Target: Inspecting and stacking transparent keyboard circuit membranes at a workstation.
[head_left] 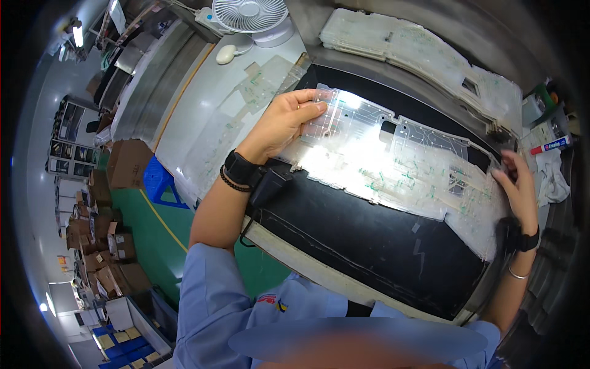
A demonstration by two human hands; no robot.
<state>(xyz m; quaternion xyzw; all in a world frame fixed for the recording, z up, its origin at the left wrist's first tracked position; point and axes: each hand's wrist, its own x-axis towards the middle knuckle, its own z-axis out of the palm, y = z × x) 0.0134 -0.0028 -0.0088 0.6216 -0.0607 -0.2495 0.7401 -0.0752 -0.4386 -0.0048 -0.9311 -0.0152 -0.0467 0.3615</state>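
A clear plastic circuit sheet with fine printed lines, small green marks and a square cut-out slants across the black work surface. My left hand pinches its upper left corner between thumb and fingers. At the sheet's right end is my right hand, thumb and fingers apart beside the edge; it is slightly blurred. More clear sheet material lies under the right part. Strong glare whitens the middle of the sheet and hides its detail there.
Behind the black surface lies a long stack of clear sheets. More sheets cover the white table at left, near a white fan and a computer mouse. A red-and-blue marker and white cloth are at right; a blue stool stands lower left.
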